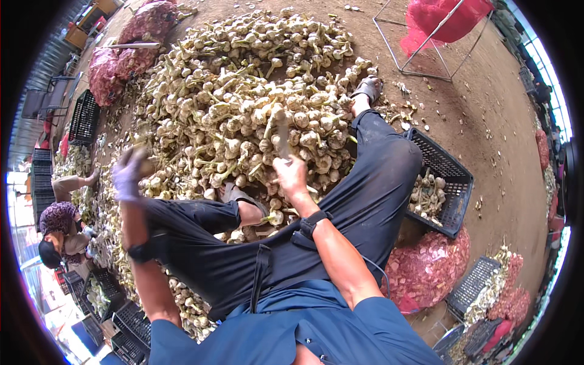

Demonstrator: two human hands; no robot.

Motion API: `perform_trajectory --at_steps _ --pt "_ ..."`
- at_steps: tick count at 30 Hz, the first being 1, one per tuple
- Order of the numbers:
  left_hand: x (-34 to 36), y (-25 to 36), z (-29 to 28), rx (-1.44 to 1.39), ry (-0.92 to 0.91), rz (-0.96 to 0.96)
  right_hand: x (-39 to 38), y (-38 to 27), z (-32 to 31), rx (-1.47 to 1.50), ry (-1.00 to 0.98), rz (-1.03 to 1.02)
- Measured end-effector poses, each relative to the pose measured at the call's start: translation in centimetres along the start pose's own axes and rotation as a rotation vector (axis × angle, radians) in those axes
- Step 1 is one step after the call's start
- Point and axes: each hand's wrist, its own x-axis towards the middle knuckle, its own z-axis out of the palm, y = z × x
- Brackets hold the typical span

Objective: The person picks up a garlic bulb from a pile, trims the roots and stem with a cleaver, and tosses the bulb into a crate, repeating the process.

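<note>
My right hand (292,175), bare, is closed round the handle of a knife (283,135). Its blurred blade points away from me over a large heap of garlic bulbs with stems (243,115). At the left edge of the heap, my left hand (128,175) is raised in a pale purple glove. Motion smears its fingers and a brownish patch beside them, so whether it holds a bulb is unclear. Dark bands wrap both wrists. I sit with my legs spread around the near side of the heap.
A black crate (447,176) with some garlic stands beside my right knee. Behind it lies a full red mesh bag (429,267). A metal frame (450,76) holds a red net at the far right. Another person (61,234) works at the left, near stacked black crates (131,322).
</note>
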Motion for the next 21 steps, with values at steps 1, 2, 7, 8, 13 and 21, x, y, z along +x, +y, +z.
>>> perform_trajectory --at_steps 1,2,7,8,13,21 --pt "0.7 1.2 -3.9 0.285 -0.024 0.23 0.5 -0.1 -0.6 0.252 0.059 0.003" --pt "0.7 2.2 -7.4 0.551 0.116 0.319 0.7 -0.7 -0.8 0.369 0.061 0.044" --pt "-1.0 7.1 0.5 0.267 -0.112 0.457 1.6 -0.6 -2.2 0.58 0.156 0.098" --pt "-0.8 7.4 3.9 0.403 -0.259 0.512 1.1 -1.5 -1.7 0.59 0.133 0.114" --pt "-3.9 4.1 26.7 0.873 -0.607 0.772 1.4 -1.5 -2.9 0.654 0.158 0.116" --pt "-3.3 -2.9 39.4 1.42 -0.561 0.897 1.0 -3.0 -3.6 0.558 0.211 0.118"
